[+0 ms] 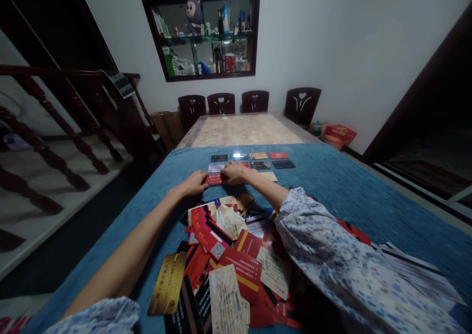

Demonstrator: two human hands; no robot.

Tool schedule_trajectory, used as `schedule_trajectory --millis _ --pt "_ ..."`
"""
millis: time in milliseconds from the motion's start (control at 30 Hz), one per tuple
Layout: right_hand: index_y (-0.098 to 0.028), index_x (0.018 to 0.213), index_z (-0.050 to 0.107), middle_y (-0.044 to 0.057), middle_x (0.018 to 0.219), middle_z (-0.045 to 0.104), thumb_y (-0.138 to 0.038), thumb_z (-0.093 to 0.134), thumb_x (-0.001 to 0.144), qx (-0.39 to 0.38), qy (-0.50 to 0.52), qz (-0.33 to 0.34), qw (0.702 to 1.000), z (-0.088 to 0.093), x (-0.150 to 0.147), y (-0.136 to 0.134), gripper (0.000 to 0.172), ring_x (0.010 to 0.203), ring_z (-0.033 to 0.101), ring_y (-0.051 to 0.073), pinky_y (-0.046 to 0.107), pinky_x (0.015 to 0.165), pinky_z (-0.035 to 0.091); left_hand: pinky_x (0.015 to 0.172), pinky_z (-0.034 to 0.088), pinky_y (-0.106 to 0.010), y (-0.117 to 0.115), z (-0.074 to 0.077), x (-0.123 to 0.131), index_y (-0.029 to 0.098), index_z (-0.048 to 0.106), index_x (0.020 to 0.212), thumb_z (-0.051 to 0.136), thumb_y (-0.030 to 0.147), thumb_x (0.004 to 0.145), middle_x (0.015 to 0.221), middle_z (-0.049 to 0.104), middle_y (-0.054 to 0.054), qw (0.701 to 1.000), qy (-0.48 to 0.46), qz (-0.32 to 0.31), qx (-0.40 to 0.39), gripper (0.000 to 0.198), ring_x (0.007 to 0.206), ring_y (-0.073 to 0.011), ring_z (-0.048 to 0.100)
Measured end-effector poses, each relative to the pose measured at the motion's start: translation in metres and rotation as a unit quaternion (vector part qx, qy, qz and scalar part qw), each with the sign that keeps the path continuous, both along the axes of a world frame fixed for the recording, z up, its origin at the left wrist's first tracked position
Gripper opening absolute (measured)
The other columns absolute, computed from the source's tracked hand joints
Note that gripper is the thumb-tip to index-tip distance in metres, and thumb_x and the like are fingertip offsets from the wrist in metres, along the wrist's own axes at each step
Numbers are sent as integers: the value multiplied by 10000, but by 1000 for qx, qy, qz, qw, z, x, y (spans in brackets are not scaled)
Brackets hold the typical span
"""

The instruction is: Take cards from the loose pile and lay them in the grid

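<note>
A red card [214, 180] with pale print lies flat on the blue cloth, in the nearest row of laid-out cards. My left hand [196, 182] has its curled fingers at the card's left edge. At its right end my right hand [238, 173] grips the same card, fingers bent together and partly covering it. Just behind it is a whitish card [216, 168]. Other cards stand in neat rows, among them a black card [220, 158], an orange card [258, 155] and a dark blue card [283, 164]. My right hand hides part of the middle rows.
Closer to me is a loose, overlapping heap of cards, with a gold card [167, 285] and a red card [249, 270] on it. My right sleeve covers part of the heap. Several chairs [255, 100] stand beyond the table's bare stone top [247, 129]. A wooden railing [55, 71] runs along the left.
</note>
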State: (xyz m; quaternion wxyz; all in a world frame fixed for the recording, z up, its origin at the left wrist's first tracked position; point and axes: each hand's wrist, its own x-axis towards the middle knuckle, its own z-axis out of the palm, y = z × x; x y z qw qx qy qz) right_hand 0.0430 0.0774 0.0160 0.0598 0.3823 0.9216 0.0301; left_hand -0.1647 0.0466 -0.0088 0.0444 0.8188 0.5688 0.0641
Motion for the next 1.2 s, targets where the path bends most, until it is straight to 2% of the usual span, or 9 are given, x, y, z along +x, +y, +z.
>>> schedule_trajectory --millis 333,667,833,1000,1200 --pt "-175 1108 707 154 1253 671 -367 651 797 -25 -11 -16 1000 5 -8 2 369 1246 515 363 481 951 491 835 521 -329 4 6 3 160 673 856 613 242 675 934 646 -79 1000 -4 4 -13 207 860 -243 618" --pt "-174 1045 730 155 1191 709 -284 687 730 -29 -14 -54 998 6 -20 5 337 1241 543 360 450 939 518 813 521 -319 13 5 6 165 664 869 628 202 612 929 633 -65 999 28 14 -23 262 877 -244 607" --pt "-135 1127 714 184 1199 705 -272 672 729 -36 -7 -58 998 9 -21 1 423 1208 580 346 412 924 531 763 510 -289 13 10 12 167 664 862 599 164 602 905 619 -65 997 53 16 -48 268 838 -229 606" --pt "-128 1167 698 188 1184 711 -257 642 750 -30 1 -59 998 12 -19 -5 440 1188 600 330 395 908 541 775 509 -293 10 8 15 154 671 934 579 132 621 945 616 -80 997 67 26 -41 327 862 -235 613" --pt "-131 1152 696 185 1273 670 -240 620 767 -16 -2 -56 998 10 -17 -9 408 1280 528 358 484 985 505 881 515 -342 7 -2 10 126 650 1079 591 128 640 995 641 -90 999 4 38 -17 444 943 -266 621"
